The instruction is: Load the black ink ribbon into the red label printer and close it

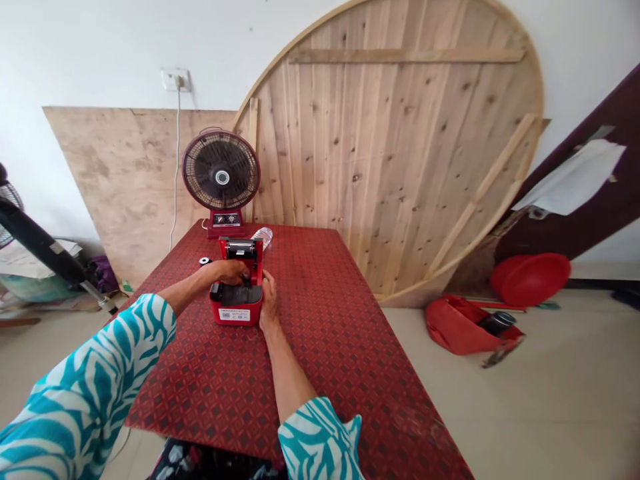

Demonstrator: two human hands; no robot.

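A red and black label printer (239, 315) stands on the patterned red table with its lid raised at the back. My left hand (233, 271) reaches over its left side, fingers curled down into the opened body. Whatever those fingertips hold is hidden. Against the printer's right side rests my right hand (269, 300), fingers wrapped round the edge and steadying it. A small roll (205, 261) with a white end lies just left of the printer. Behind the lid is a clear plastic bottle (263, 235) on its side.
A dark red fan (222, 175) stands at the table's (340, 347) far end, below a wall socket (176, 80). A big round wooden board (390, 147) leans on the wall. To the right, a red bag (457, 327) and a red basin (530, 279) are on the floor.
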